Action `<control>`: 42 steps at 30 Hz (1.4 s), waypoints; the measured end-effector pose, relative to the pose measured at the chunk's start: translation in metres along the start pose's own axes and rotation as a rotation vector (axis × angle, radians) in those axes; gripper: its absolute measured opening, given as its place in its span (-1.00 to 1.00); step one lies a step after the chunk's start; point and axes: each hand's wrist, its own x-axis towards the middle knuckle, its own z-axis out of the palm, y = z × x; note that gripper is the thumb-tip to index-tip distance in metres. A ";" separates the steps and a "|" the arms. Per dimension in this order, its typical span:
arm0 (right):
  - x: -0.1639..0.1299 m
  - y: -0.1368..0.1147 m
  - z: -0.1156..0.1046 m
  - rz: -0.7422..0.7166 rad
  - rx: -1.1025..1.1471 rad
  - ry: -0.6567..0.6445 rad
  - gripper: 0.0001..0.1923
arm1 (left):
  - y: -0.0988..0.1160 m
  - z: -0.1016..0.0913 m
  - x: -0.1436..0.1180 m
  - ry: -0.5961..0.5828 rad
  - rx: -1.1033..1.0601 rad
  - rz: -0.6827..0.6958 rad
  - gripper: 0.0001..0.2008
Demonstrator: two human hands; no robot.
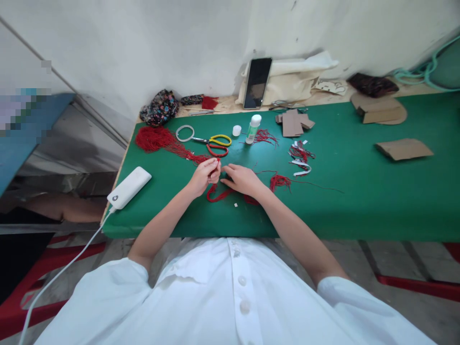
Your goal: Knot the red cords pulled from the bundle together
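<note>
My left hand (205,178) is closed in a pinch on red thread (192,155), which trails back to a big loose red bundle (154,139) at the far left. Just to its right, my right hand (243,180) lies low over the green table top (345,201), thumb and fingers apart. A loop of red thread (215,196) curves below both hands and runs under the right wrist. Beyond my hands are scissors (212,143) with one yellow and one red handle. More tangled red thread (280,182) lies right of the right hand.
A glue stick (253,128) stands behind the hands beside its white cap (236,130). Cardboard pieces (293,122) and thread scraps (301,153) lie to the right. A phone (257,82) leans at the wall. The white power bank (129,188) trails a cable over the left edge.
</note>
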 end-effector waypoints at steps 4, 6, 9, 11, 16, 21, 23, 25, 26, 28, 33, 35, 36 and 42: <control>0.000 0.001 -0.001 0.023 -0.005 0.018 -0.78 | 0.000 -0.001 0.001 -0.009 -0.007 0.010 -0.76; 0.001 0.001 0.000 0.002 -0.022 0.097 -0.71 | 0.000 -0.001 0.001 -0.001 -0.008 0.013 -0.75; 0.003 0.001 0.005 -0.099 -0.018 0.189 -0.54 | 0.001 0.000 0.001 0.017 -0.002 0.011 -0.74; 0.004 0.001 0.011 -0.158 0.001 0.162 -0.50 | 0.001 -0.001 0.001 0.015 -0.002 0.014 -0.74; 0.006 0.002 0.016 -0.171 0.063 0.108 -0.61 | 0.000 -0.002 0.001 0.009 -0.004 0.021 -0.74; 0.007 0.003 0.009 -0.111 0.047 0.151 -0.76 | 0.001 -0.002 0.001 0.018 -0.005 0.023 -0.76; 0.007 0.003 0.008 -0.084 0.041 0.163 -0.81 | 0.002 -0.001 0.001 0.020 -0.008 0.027 -0.76; 0.007 0.002 0.008 -0.070 0.027 0.168 -0.82 | 0.002 -0.001 0.000 0.026 -0.005 0.023 -0.76; 0.007 0.001 0.008 -0.069 0.018 0.168 -0.81 | 0.003 -0.001 0.000 0.031 -0.002 0.021 -0.75; 0.007 -0.001 0.009 -0.075 0.009 0.167 -0.80 | 0.003 -0.001 0.000 0.038 0.005 0.016 -0.75; 0.006 -0.002 0.004 -0.035 0.137 0.245 -0.86 | 0.003 -0.001 0.001 0.035 0.004 0.022 -0.75; 0.006 0.001 0.001 -0.002 0.254 0.341 -0.89 | 0.003 -0.002 0.001 0.033 0.004 0.027 -0.76; 0.006 0.003 -0.001 0.017 0.329 0.400 -0.91 | 0.003 -0.002 0.001 0.033 0.006 0.028 -0.76; 0.003 0.008 -0.014 0.139 1.069 0.581 -0.85 | 0.003 -0.003 0.002 0.042 0.010 0.022 -0.77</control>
